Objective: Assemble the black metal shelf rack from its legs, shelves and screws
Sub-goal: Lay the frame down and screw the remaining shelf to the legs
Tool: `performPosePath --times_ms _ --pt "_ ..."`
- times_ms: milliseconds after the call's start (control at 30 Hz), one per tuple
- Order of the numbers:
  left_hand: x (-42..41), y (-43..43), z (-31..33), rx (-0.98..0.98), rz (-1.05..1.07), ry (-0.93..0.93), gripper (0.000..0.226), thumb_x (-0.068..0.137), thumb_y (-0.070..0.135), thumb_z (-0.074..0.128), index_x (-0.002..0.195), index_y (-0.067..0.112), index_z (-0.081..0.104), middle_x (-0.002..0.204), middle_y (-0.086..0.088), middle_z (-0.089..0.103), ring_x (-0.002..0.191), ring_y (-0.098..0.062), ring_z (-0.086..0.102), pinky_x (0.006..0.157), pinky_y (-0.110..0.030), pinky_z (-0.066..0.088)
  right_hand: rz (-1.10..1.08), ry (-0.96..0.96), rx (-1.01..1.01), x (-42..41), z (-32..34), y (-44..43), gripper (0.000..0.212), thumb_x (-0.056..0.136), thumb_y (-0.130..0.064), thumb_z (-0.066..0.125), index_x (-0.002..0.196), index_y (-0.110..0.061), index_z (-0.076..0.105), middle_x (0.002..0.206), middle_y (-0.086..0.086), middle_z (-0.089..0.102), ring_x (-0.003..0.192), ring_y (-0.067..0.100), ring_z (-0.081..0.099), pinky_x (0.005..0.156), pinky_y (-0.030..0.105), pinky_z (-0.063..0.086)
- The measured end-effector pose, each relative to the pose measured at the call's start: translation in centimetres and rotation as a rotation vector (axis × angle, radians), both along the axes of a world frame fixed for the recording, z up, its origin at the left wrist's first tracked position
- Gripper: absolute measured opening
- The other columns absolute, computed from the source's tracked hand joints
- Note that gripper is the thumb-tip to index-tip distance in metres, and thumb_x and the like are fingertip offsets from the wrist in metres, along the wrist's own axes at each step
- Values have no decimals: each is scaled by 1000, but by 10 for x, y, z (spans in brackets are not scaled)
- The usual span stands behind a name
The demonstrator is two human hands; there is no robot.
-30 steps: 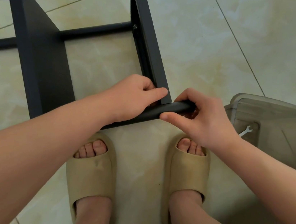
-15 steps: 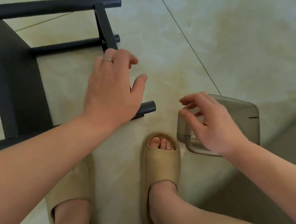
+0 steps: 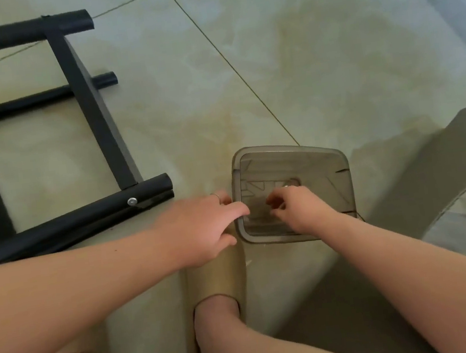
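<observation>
While the right hand [image 3: 298, 209] reaches into the smoky translucent plastic box [image 3: 287, 148], the black metal shelf rack [image 3: 91, 100] lies on its side well to the box's left.
Fetching a screw or tool for the next joint looks like the step in hand. The right fingers curl down inside the box; I cannot tell whether they pinch anything. The left hand [image 3: 203, 227] lays fairly straight fingers on the box's left rim. One flat silver screw head [image 3: 132, 201] sits in the matt round tube nearest the box. Next comes a fine pinch on small, smooth hardware, then lining it up with a hole. A soft beige foam slipper [image 3: 215, 276] sits just below the box on glossy marbled floor tiles [image 3: 300, 63].
</observation>
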State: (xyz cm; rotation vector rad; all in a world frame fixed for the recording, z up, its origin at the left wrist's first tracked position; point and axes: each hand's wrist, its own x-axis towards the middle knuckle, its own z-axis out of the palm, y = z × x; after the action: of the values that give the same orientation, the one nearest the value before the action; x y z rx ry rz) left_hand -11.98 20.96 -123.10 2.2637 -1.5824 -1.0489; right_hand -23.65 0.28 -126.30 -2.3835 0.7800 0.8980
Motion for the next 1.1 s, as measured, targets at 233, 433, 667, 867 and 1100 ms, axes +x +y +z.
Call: performPosePath --times_ms 233,433,667,867,1100 --pt "4 -7 -7 -48 24 -52 33 97 49 49 130 46 46 125 11 49 78 -10 47 77 -36 49 317 -38 167 22 -35 8 28 88 -13 68 115 -20 68 105 4 71 99 24 64 77 26 42" --pt "2 -10 -7 -57 20 -89 32 97 50 51 129 44 49 122 9 50 73 -10 41 69 -32 41 458 -98 95 30 -55 10 17 92 -18 64 109 -17 64 110 7 68 102 29 62 73 32 41" --pt "1 -10 -5 -37 19 -91 35 98 47 49 132 45 44 128 8 49 84 -15 51 73 -34 42 459 -104 45 32 -56 15 15 96 -23 57 105 -13 64 108 12 69 100 34 63 74 35 44" --pt "2 -6 7 -169 238 33 40 101 38 46 140 36 37 124 13 52 92 -12 60 77 -35 48 -8 -292 53 33 -1 6 8 89 -14 64 96 -14 68 88 2 68 85 23 64 72 30 48" --pt "40 -1 45 -312 1168 700 15 103 29 50 99 25 63 103 1 70 78 -7 71 69 -27 53 -365 -669 248 67 86 33 11 88 -11 73 81 -18 67 65 -8 64 57 4 53 52 15 42"
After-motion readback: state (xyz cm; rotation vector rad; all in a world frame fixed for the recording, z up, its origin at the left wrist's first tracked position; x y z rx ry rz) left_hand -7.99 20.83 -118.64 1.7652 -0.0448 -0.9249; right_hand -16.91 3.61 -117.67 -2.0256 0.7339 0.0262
